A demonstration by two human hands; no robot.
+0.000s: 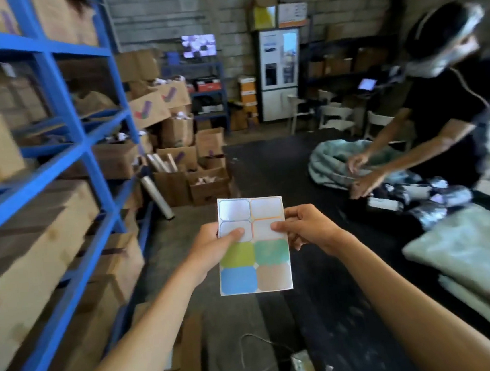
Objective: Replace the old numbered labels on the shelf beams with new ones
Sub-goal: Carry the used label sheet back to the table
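Observation:
I hold a label sheet (255,262) upright in front of me with both hands. Its upper blank labels are white; the lower ones are green, teal, blue and tan. My left hand (211,248) pinches the sheet's left edge, thumb on a white label. At the right edge my right hand (304,227) grips it the same way. The blue shelf beams (37,181) run along my left, an arm's length from the sheet. No numbered labels on the beams can be made out through the blur.
Cardboard boxes (27,236) fill the blue rack, and more are piled at its far end (187,158). A person (446,112) on the right handles fabric at a black table (321,184). Folded green cloth (477,252) lies near right. A cord (254,355) lies on the floor.

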